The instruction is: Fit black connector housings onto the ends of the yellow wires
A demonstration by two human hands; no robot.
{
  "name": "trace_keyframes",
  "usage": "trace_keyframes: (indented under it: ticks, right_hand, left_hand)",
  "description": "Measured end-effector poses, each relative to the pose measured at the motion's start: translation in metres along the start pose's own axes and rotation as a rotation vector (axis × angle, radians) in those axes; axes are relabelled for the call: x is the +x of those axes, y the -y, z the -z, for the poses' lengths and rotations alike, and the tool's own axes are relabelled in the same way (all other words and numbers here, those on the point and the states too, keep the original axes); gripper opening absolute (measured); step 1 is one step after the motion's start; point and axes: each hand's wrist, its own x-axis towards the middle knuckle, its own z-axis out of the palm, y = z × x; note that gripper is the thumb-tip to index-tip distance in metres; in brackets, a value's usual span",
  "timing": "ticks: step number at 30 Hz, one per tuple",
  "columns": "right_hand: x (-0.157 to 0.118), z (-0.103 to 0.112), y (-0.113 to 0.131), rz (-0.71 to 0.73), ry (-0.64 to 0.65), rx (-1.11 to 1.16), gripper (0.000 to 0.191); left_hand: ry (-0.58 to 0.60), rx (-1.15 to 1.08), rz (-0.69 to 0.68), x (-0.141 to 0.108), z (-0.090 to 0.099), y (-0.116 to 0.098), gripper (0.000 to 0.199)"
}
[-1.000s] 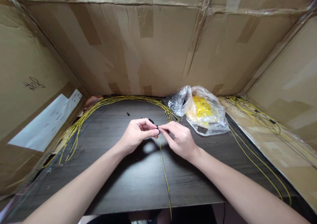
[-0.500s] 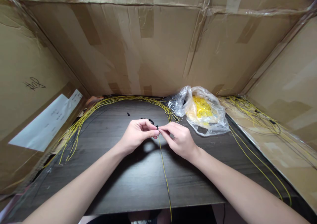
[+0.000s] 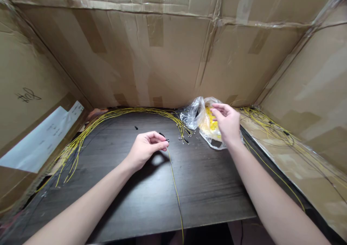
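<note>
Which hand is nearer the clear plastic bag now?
Right: the right hand is at the clear plastic bag, over its yellow contents; the left hand is apart, to the bag's left, pinching a small black piece.

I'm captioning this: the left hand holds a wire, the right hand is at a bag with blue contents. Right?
Not quite: the head view shows the bag has yellow contents, not blue. The left hand holds a wire and the right hand is at the bag.

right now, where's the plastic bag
In the head view, the plastic bag sits right of centre, near the cardboard wall, partly behind the right hand.
</note>
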Motion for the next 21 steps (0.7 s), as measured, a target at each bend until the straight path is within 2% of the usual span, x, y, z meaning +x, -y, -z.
trace_keyframes:
  ticks: [2,5,8,11,16,21]
  right_hand:
    - [0.020,0.016,-0.014,-0.067,0.097,-0.151,0.028]
    - [0.038,0.037,-0.030,-0.047,0.317,-0.550,0.019]
    - [0.042,0.051,-0.042,-0.068,0.295,-0.799,0.020]
    - [0.039,0.059,-0.051,-0.128,0.305,-0.882,0.018]
    - [0.034,0.058,-0.062,-0.129,0.521,-0.870,0.013]
    - [0.031,0.051,-0.068,-0.119,0.544,-0.915,0.016]
  left_hand:
    - [-0.006,0.010,0.010,0.000,0.000,0.000,0.027]
    - [-0.017,0.028,0.013,0.001,0.000,0.000,0.028]
    - [-0.027,0.041,0.008,0.001,-0.001,-0.001,0.027]
    - [-0.034,0.051,0.004,0.001,-0.001,-0.001,0.026]
    - [-0.021,0.063,0.014,0.001,-0.002,-0.001,0.026]
    - [-0.027,0.057,0.009,0.001,-0.002,-0.001,0.027]
